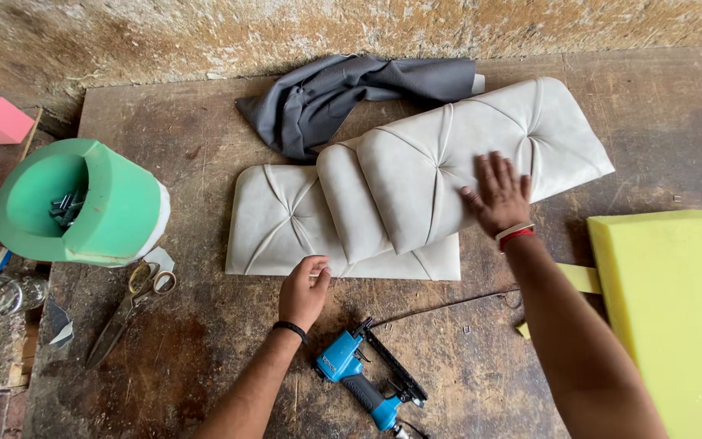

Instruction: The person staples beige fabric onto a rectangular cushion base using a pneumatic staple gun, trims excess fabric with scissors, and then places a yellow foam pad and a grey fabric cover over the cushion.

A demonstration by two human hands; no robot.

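Head view: right hand flat on tufted cushion, left hand perhaps gripping its edge.

Tufted cushion panels: off-white faux leather, smooth w/ soft sheen; grey cloth beside them is matt woven fabric. Tabletop is rough, stained wood; green foam ring and yellow foam block look matt, spongy. Staple gun: blue plastic body, black metal magazine; scissors dull metal.

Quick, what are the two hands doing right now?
Left hand: loosely curled, touching the lower tufted cushion panel's front edge, holding nothing.
Right hand: open, flat on the upper tufted cushion panel.
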